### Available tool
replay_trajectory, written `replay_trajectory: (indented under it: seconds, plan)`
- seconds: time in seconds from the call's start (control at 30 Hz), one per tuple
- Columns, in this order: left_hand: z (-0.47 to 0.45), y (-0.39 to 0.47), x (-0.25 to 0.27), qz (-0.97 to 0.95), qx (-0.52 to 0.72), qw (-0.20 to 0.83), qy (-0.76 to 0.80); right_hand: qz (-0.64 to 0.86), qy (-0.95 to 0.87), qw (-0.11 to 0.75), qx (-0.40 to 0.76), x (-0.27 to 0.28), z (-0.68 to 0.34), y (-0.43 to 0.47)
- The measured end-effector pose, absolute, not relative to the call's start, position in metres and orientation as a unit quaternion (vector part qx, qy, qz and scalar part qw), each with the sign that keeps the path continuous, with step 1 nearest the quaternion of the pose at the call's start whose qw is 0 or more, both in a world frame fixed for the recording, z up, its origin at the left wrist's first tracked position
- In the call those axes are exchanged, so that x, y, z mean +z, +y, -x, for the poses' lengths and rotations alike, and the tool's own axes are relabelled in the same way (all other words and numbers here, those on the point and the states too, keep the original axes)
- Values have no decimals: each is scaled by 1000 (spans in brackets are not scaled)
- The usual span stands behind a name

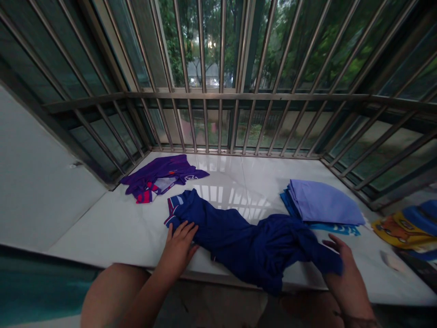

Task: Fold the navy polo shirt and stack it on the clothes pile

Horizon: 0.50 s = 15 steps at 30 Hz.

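Note:
A navy blue shirt (235, 232) lies crumpled across the white sill, its striped collar (173, 207) at the left end. My left hand (179, 241) rests on the shirt just below that collar, fingers stretched out and lying flat. At the shirt's right end, my right hand (341, 255) is slightly blurred, with its fingers apart and nothing seen between them. The end of the blue cloth lies against this hand near the thumb side and wrist, covering part of it. Some of the shirt hangs over the sill's front edge.
A purple garment (160, 171) with red and white parts lies loosely at the back left. Folded lilac and blue cloths (324, 200) are stacked at the right. Beyond them sits a yellow and blue item (406, 225). Metal window bars (221, 96) enclose the white sill (112, 228).

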<state>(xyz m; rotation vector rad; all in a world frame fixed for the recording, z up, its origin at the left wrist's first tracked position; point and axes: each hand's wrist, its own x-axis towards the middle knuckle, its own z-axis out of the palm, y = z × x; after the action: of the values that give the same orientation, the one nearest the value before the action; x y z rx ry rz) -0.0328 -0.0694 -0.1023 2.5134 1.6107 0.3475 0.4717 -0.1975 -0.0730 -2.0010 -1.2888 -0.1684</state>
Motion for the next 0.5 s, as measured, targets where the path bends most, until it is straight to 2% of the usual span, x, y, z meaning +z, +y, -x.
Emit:
replay_trajectory:
  seconds: [0.13,0.23,0.33,0.5]
  plan:
    - [34,-59,-92,-807,129,28,576,772,-526,333,-127,-55,-425,-200]
    - [34,-49,-73,-815,115,31,566,655,-677,333,-41,-59,-345,-204]
    - [27,-46,-44,-844,170,37,507,580,-756,301,13,-71,-266,-199]
    - [18,-61,15,-877,279,50,389,613,-744,266,5,-69,-214,-155]
